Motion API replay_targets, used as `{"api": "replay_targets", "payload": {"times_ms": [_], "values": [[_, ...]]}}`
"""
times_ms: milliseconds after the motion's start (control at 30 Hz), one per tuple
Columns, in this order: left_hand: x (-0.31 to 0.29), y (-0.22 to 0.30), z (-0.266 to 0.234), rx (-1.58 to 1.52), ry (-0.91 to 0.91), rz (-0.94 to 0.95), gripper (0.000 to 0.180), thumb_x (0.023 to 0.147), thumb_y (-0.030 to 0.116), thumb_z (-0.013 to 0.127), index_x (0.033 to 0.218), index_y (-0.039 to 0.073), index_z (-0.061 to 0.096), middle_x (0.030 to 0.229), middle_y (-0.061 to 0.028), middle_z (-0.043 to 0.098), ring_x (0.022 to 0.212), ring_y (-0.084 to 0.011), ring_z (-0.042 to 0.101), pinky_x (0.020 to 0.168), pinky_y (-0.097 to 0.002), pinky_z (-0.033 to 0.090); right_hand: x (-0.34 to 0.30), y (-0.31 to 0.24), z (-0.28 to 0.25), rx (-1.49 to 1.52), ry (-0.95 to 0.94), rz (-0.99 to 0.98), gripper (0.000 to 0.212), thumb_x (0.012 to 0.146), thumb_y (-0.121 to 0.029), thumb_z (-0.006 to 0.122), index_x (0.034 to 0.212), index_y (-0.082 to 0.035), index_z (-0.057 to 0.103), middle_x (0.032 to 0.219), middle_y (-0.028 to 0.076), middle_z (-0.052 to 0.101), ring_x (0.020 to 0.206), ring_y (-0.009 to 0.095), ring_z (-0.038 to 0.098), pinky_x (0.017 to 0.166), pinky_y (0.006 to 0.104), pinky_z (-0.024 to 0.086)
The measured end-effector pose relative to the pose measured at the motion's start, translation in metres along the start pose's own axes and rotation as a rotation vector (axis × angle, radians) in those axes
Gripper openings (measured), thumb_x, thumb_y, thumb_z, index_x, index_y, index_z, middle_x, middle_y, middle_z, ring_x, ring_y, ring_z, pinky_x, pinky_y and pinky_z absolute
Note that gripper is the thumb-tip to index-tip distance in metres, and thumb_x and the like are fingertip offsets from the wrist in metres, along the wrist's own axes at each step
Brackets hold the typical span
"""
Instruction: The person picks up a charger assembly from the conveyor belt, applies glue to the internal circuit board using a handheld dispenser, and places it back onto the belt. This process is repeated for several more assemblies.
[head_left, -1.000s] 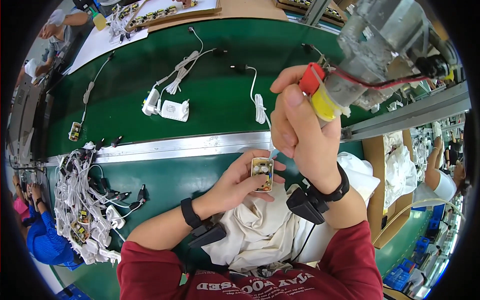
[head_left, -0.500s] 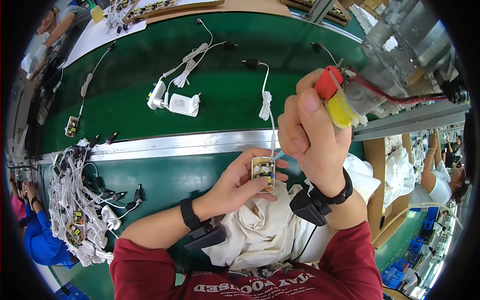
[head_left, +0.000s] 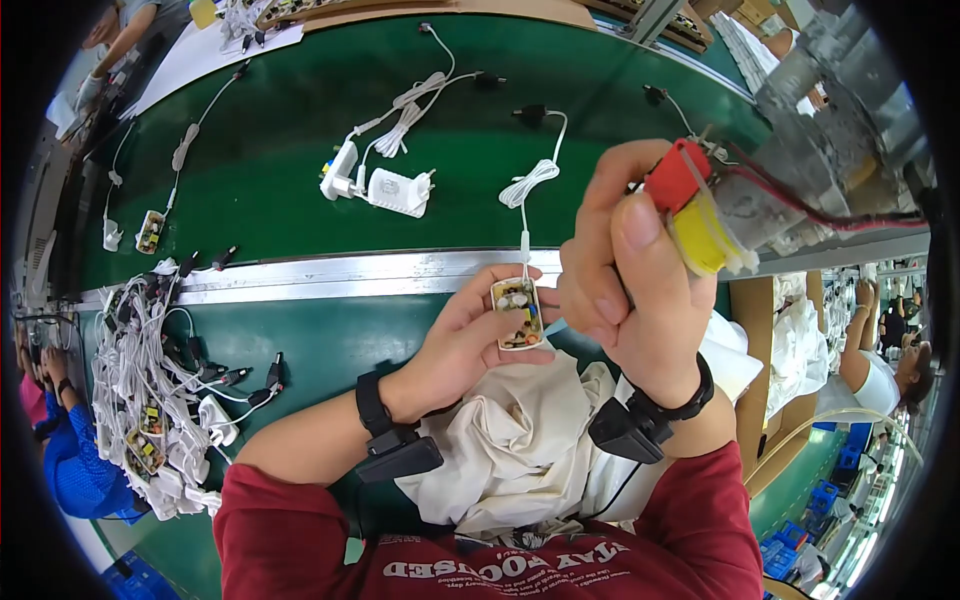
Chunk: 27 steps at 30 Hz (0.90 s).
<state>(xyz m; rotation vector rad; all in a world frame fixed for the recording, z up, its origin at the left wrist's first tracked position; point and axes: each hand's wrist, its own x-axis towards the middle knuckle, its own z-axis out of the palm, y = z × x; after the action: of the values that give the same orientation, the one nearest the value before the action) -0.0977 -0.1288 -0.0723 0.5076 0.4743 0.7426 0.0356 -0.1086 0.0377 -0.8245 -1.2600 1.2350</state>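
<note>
My left hand [head_left: 462, 335] holds an open white power adapter casing [head_left: 518, 318], its circuit board facing up and my thumb lying across it. A white cord runs from the casing to a coiled bundle [head_left: 530, 185] with a black plug. Raised to its right, my right hand [head_left: 640, 260] is closed around a grey-bodied tool [head_left: 745, 215] with a red part, a yellow band and red and black wires. A light-blue tip shows below that hand, close to the casing; whether it touches is not clear.
A heap of white-corded adapters [head_left: 155, 400] lies at left. Beyond the metal rail [head_left: 350, 270], assembled adapters [head_left: 400, 192] and an open board [head_left: 151, 231] rest on the green belt. Cream cloth [head_left: 510, 430] lies before me; a cardboard box [head_left: 760, 330] stands right. Other people sit around.
My left hand has moved slightly back and left with the casing, apart from the blue tip. The tool has shifted slightly right. Adapters on the belt have slid right.
</note>
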Motion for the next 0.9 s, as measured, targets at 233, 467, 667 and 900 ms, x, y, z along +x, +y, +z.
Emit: {"api": "replay_targets", "payload": {"times_ms": [233,467,667,900], "values": [[-0.007,0.004,-0.006,-0.069,-0.031,0.022,0.038,0.092,0.004,0.040,0.129,0.008,0.037,0.124,-0.0121,0.048,0.116,-0.0214,0.050,0.087,-0.0392,0.052,-0.001,0.005,0.008,-0.011,-0.013,0.018,0.028,0.092,-0.032,0.050,0.091,-0.008,0.038,0.048,-0.001,0.035,0.035,0.005,0.027,0.034,0.0217,0.022],[-0.010,0.005,-0.008,-0.088,-0.046,0.021,0.037,0.092,0.004,0.040,0.129,0.007,0.037,0.123,-0.0117,0.049,0.116,-0.0208,0.050,0.087,-0.0391,0.052,-0.002,0.007,0.010,-0.012,-0.018,0.014,0.028,0.092,-0.033,0.050,0.090,-0.008,0.038,0.048,-0.001,0.034,0.035,0.005,0.026,0.034,0.0216,0.022],[-0.010,0.007,-0.007,-0.111,-0.059,0.021,0.038,0.093,0.008,0.040,0.130,0.006,0.035,0.126,-0.0118,0.047,0.116,-0.0211,0.049,0.091,-0.0415,0.049,-0.004,0.001,0.014,0.002,0.007,0.026,0.023,0.090,-0.026,0.054,0.091,-0.006,0.042,0.061,-0.001,0.040,0.047,0.005,0.033,0.044,0.0213,0.027],[-0.014,0.010,-0.001,-0.224,-0.190,-0.014,0.042,0.095,0.015,0.037,0.134,0.005,0.027,0.130,-0.0150,0.041,0.120,-0.0250,0.047,0.100,-0.0461,0.041,-0.010,0.001,0.012,0.082,-0.020,0.054,0.017,0.086,-0.016,0.060,0.090,-0.003,0.048,0.077,-0.001,0.047,0.064,0.005,0.041,0.056,0.0206,0.033]]}}
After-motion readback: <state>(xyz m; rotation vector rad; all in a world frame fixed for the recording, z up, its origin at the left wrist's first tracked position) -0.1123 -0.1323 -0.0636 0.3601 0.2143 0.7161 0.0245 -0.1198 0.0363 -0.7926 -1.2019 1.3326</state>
